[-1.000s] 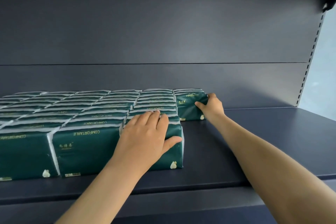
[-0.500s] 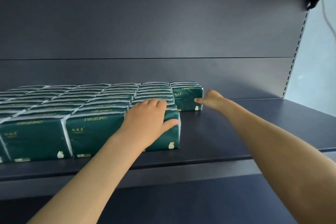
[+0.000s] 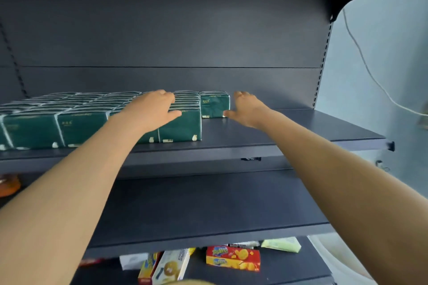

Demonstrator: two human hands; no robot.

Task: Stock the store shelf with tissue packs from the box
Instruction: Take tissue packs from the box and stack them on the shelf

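Several dark green tissue packs (image 3: 83, 122) stand in rows on the left part of the dark shelf (image 3: 289, 127). My left hand (image 3: 154, 109) hovers open over the front right pack (image 3: 180, 126), fingers spread and lifted off it. A single pack (image 3: 215, 104) stands at the back, right of the rows. My right hand (image 3: 249, 109) is open just to the right of that pack, thumb near its lower corner, holding nothing. The box is out of view.
The right half of the tissue shelf is bare. A second dark shelf (image 3: 208, 206) lies below it. Under that, snack boxes (image 3: 232, 258) and a pale green packet (image 3: 281, 244) lie on a lower shelf. A white cable (image 3: 361, 53) hangs on the wall at right.
Both hands have let go of the packs and pulled back. The view has dropped and drawn away, showing the lower shelves.
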